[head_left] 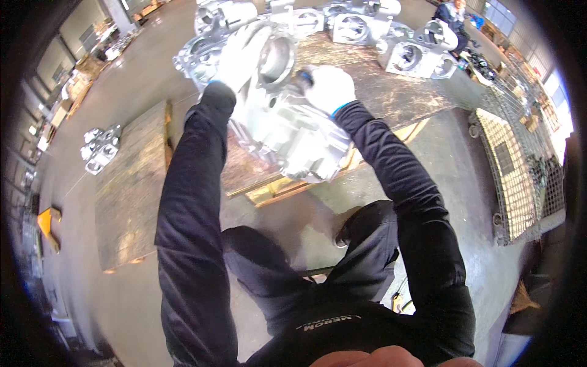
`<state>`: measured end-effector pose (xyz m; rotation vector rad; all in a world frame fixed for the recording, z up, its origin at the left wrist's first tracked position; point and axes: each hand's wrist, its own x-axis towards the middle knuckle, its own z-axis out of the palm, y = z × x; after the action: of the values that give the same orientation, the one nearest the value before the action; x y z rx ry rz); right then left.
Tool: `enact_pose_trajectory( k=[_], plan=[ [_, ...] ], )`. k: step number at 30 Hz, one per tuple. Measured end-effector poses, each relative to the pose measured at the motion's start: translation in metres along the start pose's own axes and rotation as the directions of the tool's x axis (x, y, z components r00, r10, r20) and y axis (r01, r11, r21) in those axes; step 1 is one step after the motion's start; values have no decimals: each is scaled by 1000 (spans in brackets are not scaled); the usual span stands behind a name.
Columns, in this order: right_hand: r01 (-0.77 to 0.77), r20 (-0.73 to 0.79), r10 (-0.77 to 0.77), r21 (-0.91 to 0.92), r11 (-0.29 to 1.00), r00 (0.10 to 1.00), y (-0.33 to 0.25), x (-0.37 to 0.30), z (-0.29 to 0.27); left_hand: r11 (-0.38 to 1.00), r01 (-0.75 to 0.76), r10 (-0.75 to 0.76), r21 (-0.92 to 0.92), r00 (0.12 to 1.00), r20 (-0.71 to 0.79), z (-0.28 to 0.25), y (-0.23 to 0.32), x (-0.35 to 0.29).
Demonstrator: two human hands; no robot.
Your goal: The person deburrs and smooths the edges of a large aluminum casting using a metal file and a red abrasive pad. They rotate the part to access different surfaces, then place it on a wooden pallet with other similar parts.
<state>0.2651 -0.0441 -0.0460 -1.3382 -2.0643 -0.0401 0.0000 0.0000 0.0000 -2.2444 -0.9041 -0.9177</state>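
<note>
One brown wooden platform spreads beneath my left white-gloved hand and right white-gloved hand; between them, a silvery cast-metal housing (likely heavy, rigid), best held by its round collar. Left touches it; I can't tell either hand's closure.

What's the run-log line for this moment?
left hand: against metal casting | right hand: at its right side, contact unclear | more castings: farther back on wooden pallet

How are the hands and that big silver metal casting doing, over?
Left white-gloved hand on the big silver metal casting. Right white-gloved hand close by, small dark blurred object at its fingers. Similar silver metal castings close behind.
</note>
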Motion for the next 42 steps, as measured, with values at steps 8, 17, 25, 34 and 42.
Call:
enact_pose_trajectory(
  k=[8, 17, 25, 34, 42],
  plan=[
    [125, -1, -132, -315, 941, 991, -17, -6, -9, 952, 183, -202, -246, 978, -52, 29, 12, 16],
    [181, 35, -179, -312, 933, 983, -82, -17, -14, 960, 279, -271, -28, 948, 167, 48, -6, 5],
    [244, 181, -208, -207, 947, 961, -107, 37, -80, 524, 494, -495, -694, 840, 223, 26, 13, 23],
    [0, 437, -114, 253, 967, 892, -38, 106, -125, 864, 382, -382, -328, 922, 67, 29, 19, 17],
    [-237, 325, 62, 535, 811, 944, 47, 83, -59, 900, 294, -325, -322, 945, -45, 28, 18, 16]
  ],
)
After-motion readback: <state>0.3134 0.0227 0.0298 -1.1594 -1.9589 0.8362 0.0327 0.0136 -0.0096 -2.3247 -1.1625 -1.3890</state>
